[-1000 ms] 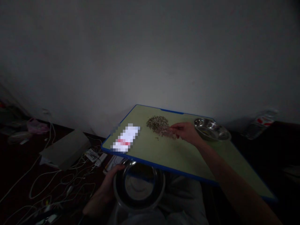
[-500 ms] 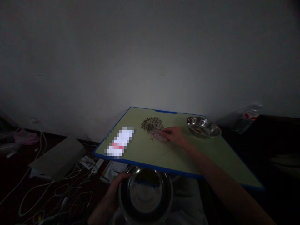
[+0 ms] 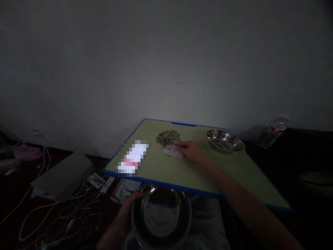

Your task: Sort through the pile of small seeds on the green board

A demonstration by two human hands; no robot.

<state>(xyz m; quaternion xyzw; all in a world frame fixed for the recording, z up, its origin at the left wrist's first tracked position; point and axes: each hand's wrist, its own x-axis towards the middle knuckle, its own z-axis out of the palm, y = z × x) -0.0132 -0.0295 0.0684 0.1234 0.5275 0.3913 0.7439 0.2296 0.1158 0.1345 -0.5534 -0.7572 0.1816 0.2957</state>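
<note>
A pile of small dark seed-like bits (image 3: 168, 137) lies spread on the pale green tabletop (image 3: 156, 170). At the pile's near edge, my right hand (image 3: 191, 150) pinches a flat, pale pinkish piece (image 3: 173, 152), like stiff paper or card. Its lower edge is close to the tabletop; whether it touches I cannot tell. Below the table's near edge, my left hand (image 3: 127, 211) grips the left rim of a steel bowl (image 3: 161, 215). The bowl tilts toward the table, and dark matter shows at its far inner side.
Another steel bowl (image 3: 225, 141) stands at the table's right, with something small inside. A blurred-out bright phone-like slab (image 3: 132, 158) lies at the left. Cables (image 3: 70, 211), a grey box (image 3: 63, 177) and a pink bag (image 3: 27, 151) are on the floor. A clear bottle (image 3: 273, 132) lies beyond the table.
The pinkish piece, smeared by motion before, now appears sharp and slightly further left at the pile's near edge. My left hand and its bowl have barely shifted.
</note>
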